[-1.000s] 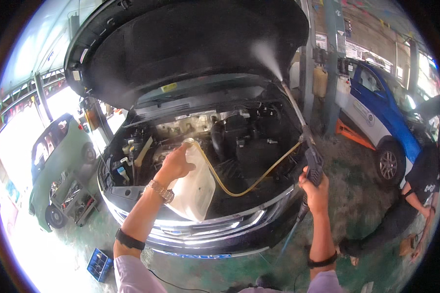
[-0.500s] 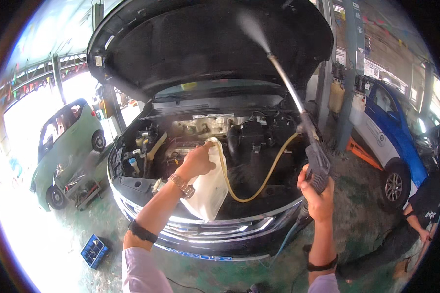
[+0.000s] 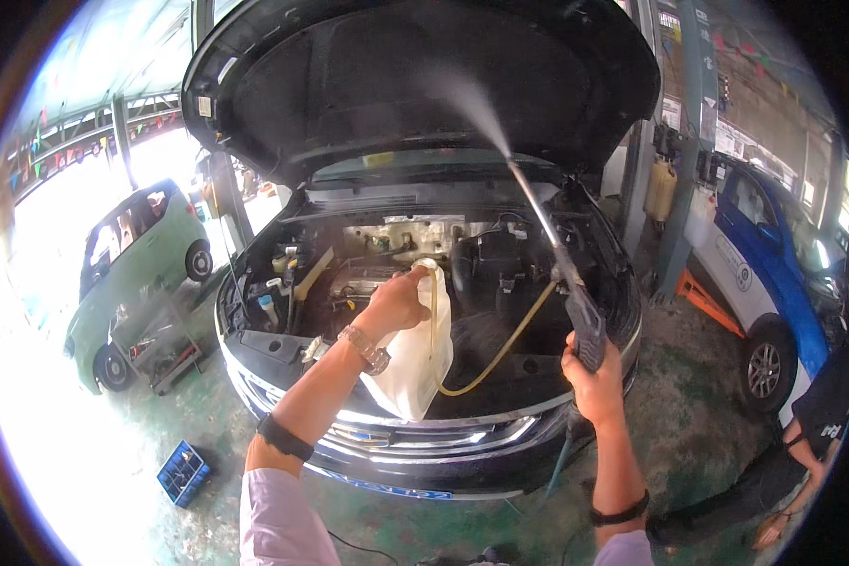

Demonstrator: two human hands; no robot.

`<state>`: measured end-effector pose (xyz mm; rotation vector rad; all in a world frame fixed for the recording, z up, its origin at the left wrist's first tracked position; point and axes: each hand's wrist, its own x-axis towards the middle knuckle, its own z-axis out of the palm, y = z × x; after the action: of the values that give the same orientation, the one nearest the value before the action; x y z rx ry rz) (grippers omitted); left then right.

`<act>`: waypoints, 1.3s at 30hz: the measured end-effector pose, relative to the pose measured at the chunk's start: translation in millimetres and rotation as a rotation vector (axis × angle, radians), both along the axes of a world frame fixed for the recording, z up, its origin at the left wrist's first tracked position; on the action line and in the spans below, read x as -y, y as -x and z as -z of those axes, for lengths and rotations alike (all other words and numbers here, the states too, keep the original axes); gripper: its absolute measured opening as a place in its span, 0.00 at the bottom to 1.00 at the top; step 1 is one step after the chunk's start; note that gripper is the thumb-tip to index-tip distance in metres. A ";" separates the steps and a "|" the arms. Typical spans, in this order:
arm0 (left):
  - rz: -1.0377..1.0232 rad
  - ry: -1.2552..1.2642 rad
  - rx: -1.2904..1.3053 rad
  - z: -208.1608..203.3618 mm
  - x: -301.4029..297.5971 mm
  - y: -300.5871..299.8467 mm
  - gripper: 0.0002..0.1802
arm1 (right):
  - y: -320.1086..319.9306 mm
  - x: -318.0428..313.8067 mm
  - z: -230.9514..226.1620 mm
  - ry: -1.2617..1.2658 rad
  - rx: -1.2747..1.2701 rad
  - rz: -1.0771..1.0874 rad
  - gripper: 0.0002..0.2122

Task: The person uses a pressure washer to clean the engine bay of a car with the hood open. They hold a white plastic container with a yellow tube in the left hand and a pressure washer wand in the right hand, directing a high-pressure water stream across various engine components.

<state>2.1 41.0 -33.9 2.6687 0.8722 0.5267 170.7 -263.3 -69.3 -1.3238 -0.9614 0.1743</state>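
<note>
My right hand (image 3: 594,377) grips the black handle of a spray gun (image 3: 580,316). Its long metal lance points up and to the left, and a white mist (image 3: 476,106) fans out from the tip in front of the raised hood (image 3: 368,85). My left hand (image 3: 396,307) is closed on the top of a whitish plastic jug (image 3: 420,368), which stands at the front edge of the engine bay (image 3: 500,245). From the jug's mouth a yellowish hose (image 3: 509,354) loops down and back up to the gun.
A pale green car (image 3: 141,264) stands at the left beside a tool cart (image 3: 160,344). On the floor lies a blue tray (image 3: 183,474). To the right are a blue and white car (image 3: 759,255), an orange lift arm (image 3: 707,304) and a person in dark clothes (image 3: 811,415).
The spray gun has moved slightly left and down in view, its mist now spreading more to the left. My left hand stays at the jug's top. The person at right has shifted an arm lower.
</note>
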 end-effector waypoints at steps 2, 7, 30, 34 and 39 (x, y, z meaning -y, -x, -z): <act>0.002 0.021 0.003 0.9 -1.7 -0.7 0.44 | -7.7 -0.5 11.8 -0.029 -0.093 0.001 0.11; 0.041 0.031 0.027 2.3 -3.9 -0.4 0.44 | -24.6 11.6 32.3 -0.055 -0.198 -0.004 0.11; 0.101 0.006 0.021 -3.4 -4.0 2.5 0.45 | -45.2 46.2 45.3 -0.102 -0.335 0.152 0.10; 0.196 0.051 0.082 9.9 -17.0 0.3 0.44 | -15.9 36.3 28.2 -0.059 -0.313 0.013 0.11; 0.234 -0.200 0.052 9.7 -19.3 0.6 0.45 | 35.7 33.7 -15.9 -0.134 -0.074 -0.156 0.13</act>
<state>1.4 60.3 -43.7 2.8710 0.5067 0.6524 135.0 -297.0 -53.3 -1.1130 -0.9969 0.2720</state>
